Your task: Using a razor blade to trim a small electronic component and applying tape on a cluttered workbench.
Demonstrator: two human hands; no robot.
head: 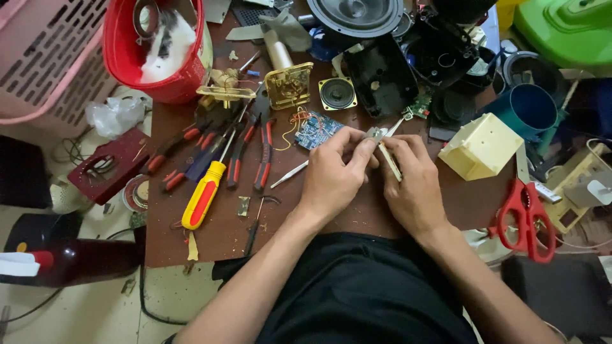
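My left hand (pixel 333 172) and my right hand (pixel 411 181) meet over the middle of a brown table (pixel 217 232). Together they pinch a small grey metal part (pixel 376 134) at the fingertips. A thin pale stick-like tool (pixel 390 162) runs through my right hand's fingers. A blue circuit board (pixel 317 129) with orange wires lies just beyond my left hand. A small green board (pixel 419 107) sits past the fingertips.
Pliers with red and black handles (pixel 252 156) and a yellow-red screwdriver (pixel 204 194) lie to the left. Tweezers (pixel 288 174), a small speaker (pixel 337 93), a red bucket (pixel 156 54), a cream plastic box (pixel 480 147), red scissors (pixel 526 220) and a large speaker (pixel 356 14) crowd around.
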